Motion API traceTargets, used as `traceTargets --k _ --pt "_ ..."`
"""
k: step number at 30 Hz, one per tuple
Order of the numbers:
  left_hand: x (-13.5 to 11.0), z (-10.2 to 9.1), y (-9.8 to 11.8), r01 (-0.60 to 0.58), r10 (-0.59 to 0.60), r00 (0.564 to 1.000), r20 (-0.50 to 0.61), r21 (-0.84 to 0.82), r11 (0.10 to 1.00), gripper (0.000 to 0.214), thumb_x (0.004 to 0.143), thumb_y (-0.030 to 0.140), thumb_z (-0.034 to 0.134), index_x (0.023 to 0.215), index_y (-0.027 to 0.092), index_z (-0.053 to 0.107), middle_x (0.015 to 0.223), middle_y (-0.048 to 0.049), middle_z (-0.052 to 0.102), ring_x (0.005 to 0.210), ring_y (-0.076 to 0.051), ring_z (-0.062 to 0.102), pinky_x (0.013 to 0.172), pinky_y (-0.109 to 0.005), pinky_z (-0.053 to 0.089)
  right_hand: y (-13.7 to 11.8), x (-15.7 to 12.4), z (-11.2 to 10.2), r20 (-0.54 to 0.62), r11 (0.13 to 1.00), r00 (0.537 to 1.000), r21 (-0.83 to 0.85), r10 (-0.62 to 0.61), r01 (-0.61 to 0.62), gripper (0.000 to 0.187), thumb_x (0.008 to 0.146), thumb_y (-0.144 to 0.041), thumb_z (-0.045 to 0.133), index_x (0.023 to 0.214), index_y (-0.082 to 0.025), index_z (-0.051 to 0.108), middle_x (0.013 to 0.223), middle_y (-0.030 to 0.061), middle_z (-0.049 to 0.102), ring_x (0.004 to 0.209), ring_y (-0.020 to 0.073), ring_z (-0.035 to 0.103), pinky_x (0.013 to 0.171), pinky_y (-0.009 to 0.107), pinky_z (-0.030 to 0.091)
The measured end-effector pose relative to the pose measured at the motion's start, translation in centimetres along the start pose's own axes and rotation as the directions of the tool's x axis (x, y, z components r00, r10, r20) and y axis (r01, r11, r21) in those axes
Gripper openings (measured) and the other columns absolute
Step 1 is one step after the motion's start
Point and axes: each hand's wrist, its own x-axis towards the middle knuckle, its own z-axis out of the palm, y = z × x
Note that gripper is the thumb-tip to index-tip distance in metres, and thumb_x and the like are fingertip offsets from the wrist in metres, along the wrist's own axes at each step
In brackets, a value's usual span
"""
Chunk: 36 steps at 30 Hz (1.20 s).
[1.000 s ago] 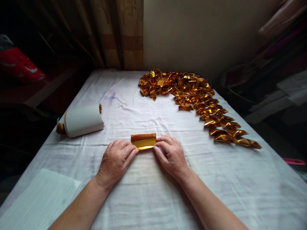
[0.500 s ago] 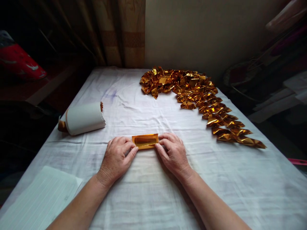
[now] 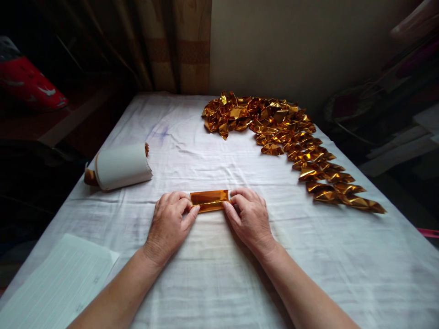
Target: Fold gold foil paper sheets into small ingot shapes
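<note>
A small sheet of shiny gold foil paper [image 3: 209, 196] lies near the middle of the table, its near long edge folded up into a strip. My left hand [image 3: 173, 218] pinches its left end between thumb and fingers. At the opposite end, my right hand [image 3: 248, 214] grips the foil the same way, thumb on the near side. Beyond my hands, many folded gold foil pieces [image 3: 274, 123] form a heap that trails down to the right in rows.
A white roll [image 3: 121, 167] with gold foil showing at its ends lies at left. Lined paper sheets [image 3: 65, 278] rest at the near left on the white cloth [image 3: 295, 274]. A red patterned object [image 3: 30, 82] stands beyond the table's left side.
The near edge of the foil is turned farther over, so the folded strip looks wider. Both hands keep their hold, and the whole view has shifted slightly.
</note>
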Motion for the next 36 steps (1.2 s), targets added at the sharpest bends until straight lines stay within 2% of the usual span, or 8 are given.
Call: traceTargets --k 14,36 --pt "0.06 0.27 0.1 0.019 -0.018 1.0 -0.025 0.013 1.0 0.02 0.088 0.029 0.06 0.07 0.022 0.057 0.094 -0.0042 0.065 0.092 -0.023 0.056 0.086 -0.039 0.044 -0.17 0.4 0.14 0.01 0.996 1.0 -0.093 -0.014 0.015 0.023 0.093 -0.035 0.057 0.074 -0.023 0.057 0.098 0.0055 0.067 0.093 0.0227 0.055 0.081 0.036 0.035" --pt "0.44 0.11 0.46 0.059 -0.059 0.998 0.001 0.009 0.998 0.019 0.085 0.026 0.063 0.068 0.02 0.058 0.091 -0.0038 0.064 0.091 -0.022 0.055 0.085 -0.038 0.043 -0.73 0.41 0.22 0.018 0.987 0.999 -0.157 0.03 -0.027 0.02 0.091 -0.033 0.06 0.074 -0.021 0.058 0.101 0.0048 0.066 0.094 0.0217 0.053 0.081 0.034 0.032"
